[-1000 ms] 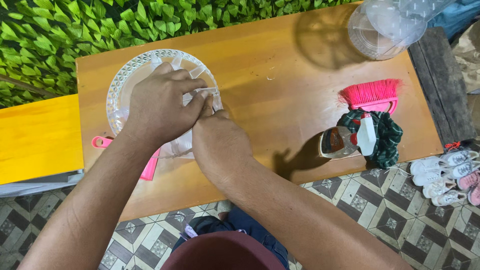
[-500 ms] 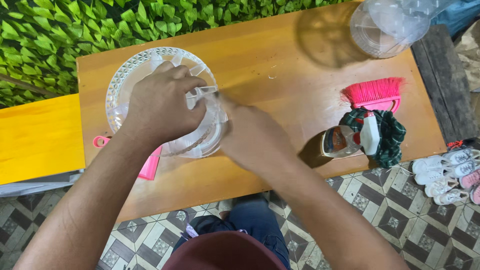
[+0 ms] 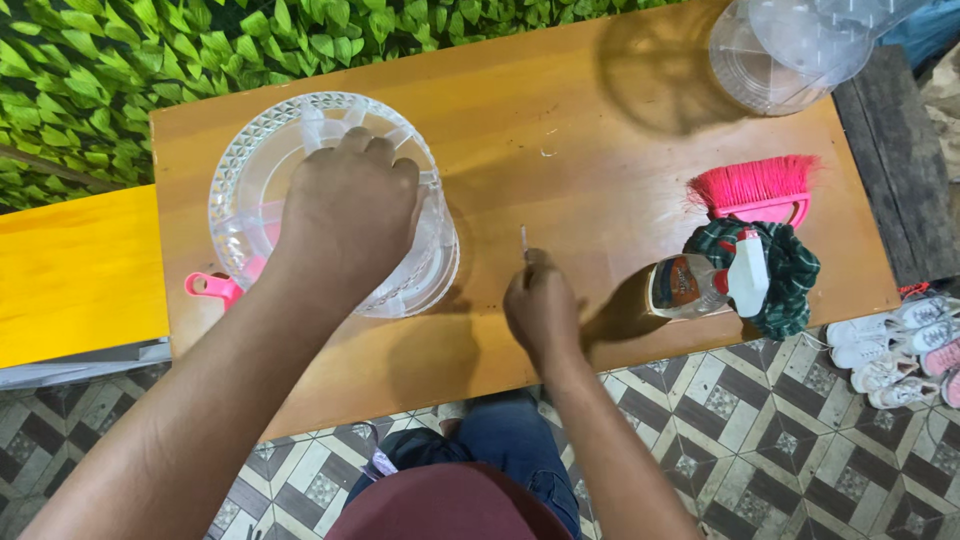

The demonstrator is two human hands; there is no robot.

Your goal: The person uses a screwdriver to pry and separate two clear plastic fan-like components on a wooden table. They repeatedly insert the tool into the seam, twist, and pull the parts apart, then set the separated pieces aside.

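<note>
1. The left hand (image 3: 350, 215) lies spread, palm down, over the clear round plastic tray with a faceted rim (image 3: 235, 190), fingers curled over its inner dividers and pressing it flat onto the worktop.
2. That tray sits at the left end of the orange-brown wooden worktop (image 3: 560, 110), and part of a pink plastic handle (image 3: 210, 288) pokes out from under its near edge.
3. The right hand (image 3: 542, 305) is just beside the tray's right side, apart from it, closed to a pinch, with a thin, pale, stick-like piece (image 3: 523, 240) standing upright between the fingertips; what the piece is, I cannot tell.
4. Done well, this calls for firm pressure from the left palm so the light tray cannot slide, and a gentle pinch from the right, since so thin a piece looks easy to bend or drop.
5. Pose: the left forearm runs in from the lower left, wrist level, knuckles up; the right forearm rises from below, wrist slightly cocked, hand hovering low over the wood.
6. Further right lie a pink bristle brush (image 3: 755, 185), a spray bottle with a white trigger (image 3: 705, 283) on its side and a dark green checked cloth (image 3: 790, 275); a stack of clear plastic containers (image 3: 790, 50) stands at the far right corner.
</note>
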